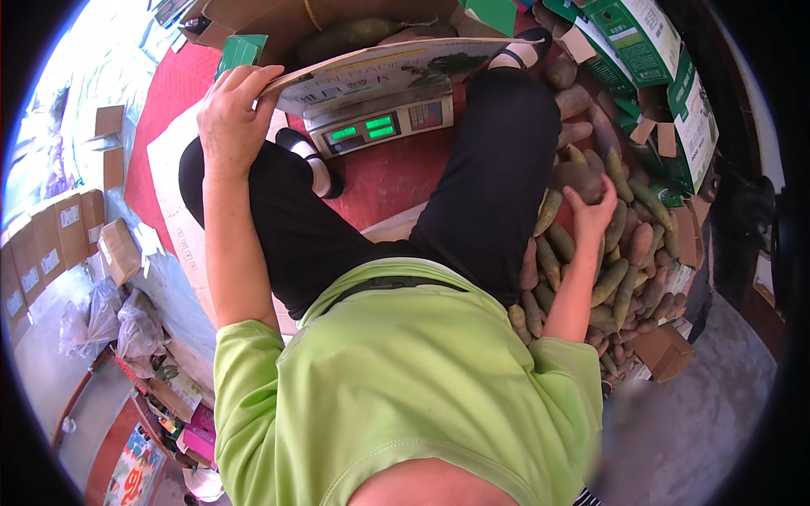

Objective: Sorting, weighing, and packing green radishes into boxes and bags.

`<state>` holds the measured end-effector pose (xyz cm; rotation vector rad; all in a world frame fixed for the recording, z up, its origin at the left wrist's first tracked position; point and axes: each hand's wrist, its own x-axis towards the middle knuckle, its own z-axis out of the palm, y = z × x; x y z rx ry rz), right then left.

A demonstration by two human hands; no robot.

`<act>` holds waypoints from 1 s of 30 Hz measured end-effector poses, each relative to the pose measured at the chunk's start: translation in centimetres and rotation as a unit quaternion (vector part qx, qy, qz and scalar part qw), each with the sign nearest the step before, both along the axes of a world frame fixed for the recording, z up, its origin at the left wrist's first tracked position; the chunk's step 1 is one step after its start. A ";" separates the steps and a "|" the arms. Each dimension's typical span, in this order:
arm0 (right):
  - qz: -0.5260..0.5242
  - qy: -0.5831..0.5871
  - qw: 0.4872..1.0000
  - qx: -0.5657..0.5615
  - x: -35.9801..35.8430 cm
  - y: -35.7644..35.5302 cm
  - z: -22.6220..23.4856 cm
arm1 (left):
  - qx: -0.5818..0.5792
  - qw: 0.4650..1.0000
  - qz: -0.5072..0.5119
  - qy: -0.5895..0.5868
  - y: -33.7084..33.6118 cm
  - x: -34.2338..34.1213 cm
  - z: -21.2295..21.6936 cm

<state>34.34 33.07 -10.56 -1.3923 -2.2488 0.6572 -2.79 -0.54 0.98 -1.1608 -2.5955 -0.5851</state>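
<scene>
My left hand (234,118) is closed over the near left corner of an open carton (363,80), thumb and fingers on the rim of its printed white side. Long dark radishes (359,40) lie inside that carton. Under it stands a digital scale (380,126) with lit green displays, between my feet. On my right, my right hand (593,212) is curled around a thick brownish radish (577,179) at the edge of a heap. Green and reddish-brown radishes (624,291) make up this heap beside my right leg. My palm hides part of the radish.
Green and white cartons (637,42) stand behind the heap at the far right. Flattened cardboard (181,198) lies on the red floor covering (160,126) at my left. Brown boxes (59,232) and clear plastic bags (139,325) are farther left. A small brown box (664,352) sits near the heap's near end.
</scene>
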 end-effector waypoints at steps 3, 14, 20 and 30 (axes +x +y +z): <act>0.005 0.083 0.997 0.003 -2.1 1.6 4.0 | 0.018 1.000 -0.004 0.019 -0.2 -0.2 -0.2; 0.101 0.332 0.937 0.039 -8.7 2.6 15.5 | 0.093 0.994 0.007 0.062 0.0 -0.3 0.5; 0.144 0.386 0.911 0.025 -12.0 1.5 18.1 | 0.095 0.993 0.009 0.071 -0.1 -0.4 0.6; 0.306 0.410 0.857 -0.062 -24.2 -3.9 19.4 | 0.083 0.994 -0.006 0.066 -0.1 -0.2 0.5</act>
